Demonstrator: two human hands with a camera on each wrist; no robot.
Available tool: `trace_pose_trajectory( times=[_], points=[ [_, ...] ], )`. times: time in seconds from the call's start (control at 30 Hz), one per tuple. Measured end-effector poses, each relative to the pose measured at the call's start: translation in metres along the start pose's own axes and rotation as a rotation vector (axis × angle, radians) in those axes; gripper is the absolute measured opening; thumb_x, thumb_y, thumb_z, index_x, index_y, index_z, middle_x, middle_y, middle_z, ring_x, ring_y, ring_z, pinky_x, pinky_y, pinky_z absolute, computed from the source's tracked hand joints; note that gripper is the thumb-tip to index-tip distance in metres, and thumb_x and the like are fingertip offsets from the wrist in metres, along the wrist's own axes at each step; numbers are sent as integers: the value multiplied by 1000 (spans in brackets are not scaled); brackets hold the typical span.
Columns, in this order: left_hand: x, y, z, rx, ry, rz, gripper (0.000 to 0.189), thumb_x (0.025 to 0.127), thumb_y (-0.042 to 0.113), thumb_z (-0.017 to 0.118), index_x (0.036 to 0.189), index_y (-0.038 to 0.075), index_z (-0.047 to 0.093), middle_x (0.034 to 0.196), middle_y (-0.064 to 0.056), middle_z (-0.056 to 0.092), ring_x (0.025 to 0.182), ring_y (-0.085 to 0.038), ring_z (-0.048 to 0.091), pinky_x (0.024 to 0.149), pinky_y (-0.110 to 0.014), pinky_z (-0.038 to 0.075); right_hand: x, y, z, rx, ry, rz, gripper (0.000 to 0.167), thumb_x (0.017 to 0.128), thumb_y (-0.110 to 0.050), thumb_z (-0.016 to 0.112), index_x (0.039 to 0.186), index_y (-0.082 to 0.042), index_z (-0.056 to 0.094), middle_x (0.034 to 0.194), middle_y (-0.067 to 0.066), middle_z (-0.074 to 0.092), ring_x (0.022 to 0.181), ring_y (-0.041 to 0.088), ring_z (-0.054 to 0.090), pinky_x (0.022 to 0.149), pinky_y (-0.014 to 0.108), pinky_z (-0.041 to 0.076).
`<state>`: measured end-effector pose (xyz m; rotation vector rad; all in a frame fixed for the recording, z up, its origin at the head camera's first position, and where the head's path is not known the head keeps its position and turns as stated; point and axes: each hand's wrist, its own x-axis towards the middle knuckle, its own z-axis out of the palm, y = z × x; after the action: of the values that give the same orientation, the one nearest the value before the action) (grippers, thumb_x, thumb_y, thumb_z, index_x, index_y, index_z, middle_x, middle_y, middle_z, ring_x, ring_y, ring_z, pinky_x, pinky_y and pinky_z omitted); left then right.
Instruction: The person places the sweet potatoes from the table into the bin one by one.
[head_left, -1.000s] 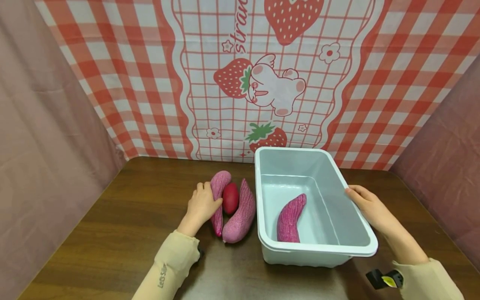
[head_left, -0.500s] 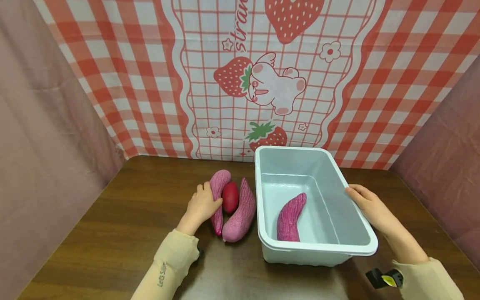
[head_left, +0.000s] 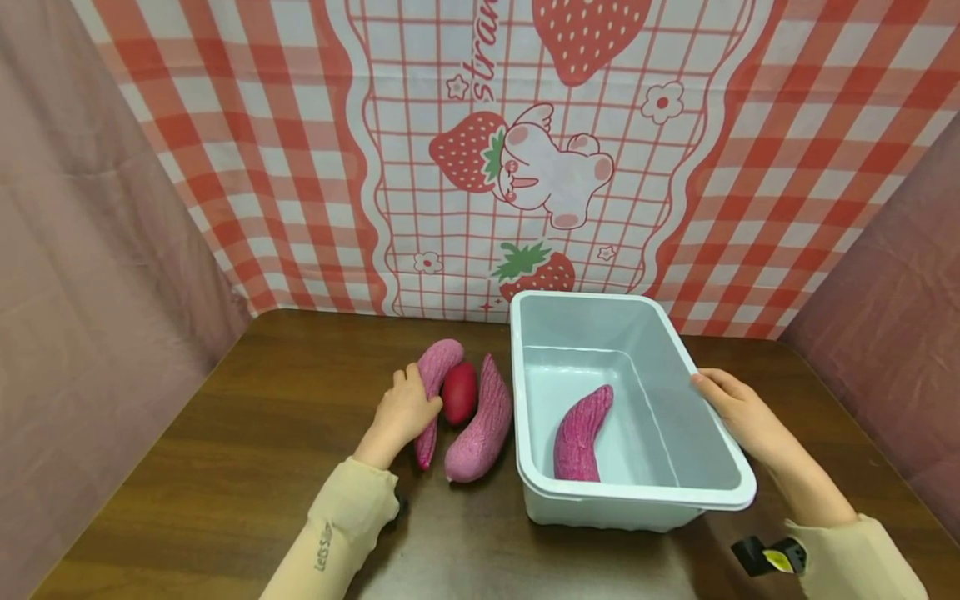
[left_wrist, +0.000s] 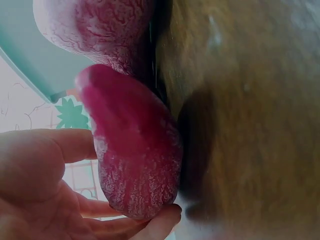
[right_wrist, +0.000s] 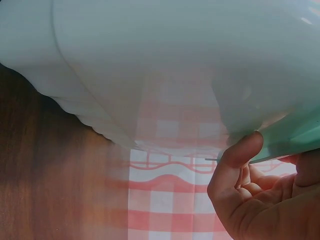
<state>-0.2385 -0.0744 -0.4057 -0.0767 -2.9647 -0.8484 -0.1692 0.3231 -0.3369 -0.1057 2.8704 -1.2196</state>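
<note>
My left hand (head_left: pixel 401 412) grips a long pink sweet potato (head_left: pixel 438 362) around its middle, thumb on the near side; it lies on or just above the table. In the left wrist view, the sweet potato's (left_wrist: pixel 137 145) rounded end sits between thumb and fingers. Beside it is a smooth red oval piece (head_left: pixel 460 393), and right of that a curved pink sweet potato (head_left: pixel 480 433). A darker one (head_left: pixel 581 437) lies inside the pale grey-blue plastic bin (head_left: pixel 633 497). My right hand (head_left: pixel 738 412) holds the bin's right rim, its thumb on top; the right wrist view shows curled fingers there.
The brown wooden table (head_left: pixel 247 467) extends left of the vegetables and in front of the bin. Behind it hangs a red-and-white checked cloth (head_left: pixel 300 167) with strawberries. Pink drapes (head_left: pixel 97 250) flank both sides. The bin's left wall stands close to the right-hand sweet potato.
The gripped sweet potato has tilted slightly, its lower tip swinging left, away from the red oval piece. My left hand has shifted a little with it. The right hand and bin stay still.
</note>
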Motion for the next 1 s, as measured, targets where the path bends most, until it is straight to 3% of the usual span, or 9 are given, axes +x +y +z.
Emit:
trace_pose_trajectory(
  times=[0.47, 1.0],
  points=[
    [1, -2, -1, -2, 15, -10, 61, 77, 24, 63, 123, -7, 39, 112, -28, 48, 89, -48, 56, 72, -53, 46, -1, 1, 1, 2, 6, 4, 50, 99, -30, 30, 127, 10, 37, 111, 27, 51, 74, -1, 54, 62, 25, 49],
    [3, -4, -8, 15, 45, -67, 54, 79, 28, 60, 120, -3, 43, 109, -25, 51, 92, -47, 56, 73, -54, 44, 0, 0, 1, 1, 12, 6, 49, 99, -31, 30, 125, 10, 38, 109, 23, 52, 74, -3, 52, 63, 23, 47]
  ],
)
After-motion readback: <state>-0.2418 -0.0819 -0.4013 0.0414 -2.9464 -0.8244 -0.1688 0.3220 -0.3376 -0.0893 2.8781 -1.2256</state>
